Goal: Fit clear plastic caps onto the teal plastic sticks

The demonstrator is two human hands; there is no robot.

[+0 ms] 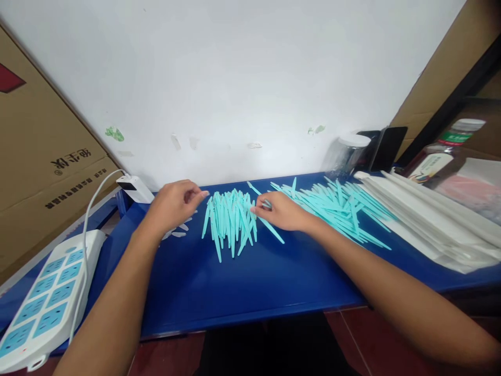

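Observation:
A pile of slim turquoise sticks, which look like eyebrow razors (230, 219), lies in the middle of the blue table, roughly lined up. At its left edge is my left hand (180, 201), thumb and fingers closed together; anything between them is too small to make out. Several small translucent pieces (179, 234), perhaps blade caps, lie beside and below that hand. My right hand (279, 210) is closed at the pile's right edge, pinching what seems to be a turquoise razor (274, 233), partly hidden by the fingers. Farther right spreads a larger, looser heap of the same razors (336, 206).
A white power strip (47, 297) and a white plugged-in device (135, 188) are at left, near a large cardboard box (50, 156). White bags (430, 219), a lidded clear jar (346, 156) and a dark bottle (438, 151) stand or lie at right. A white wall (250, 78) borders the table's back.

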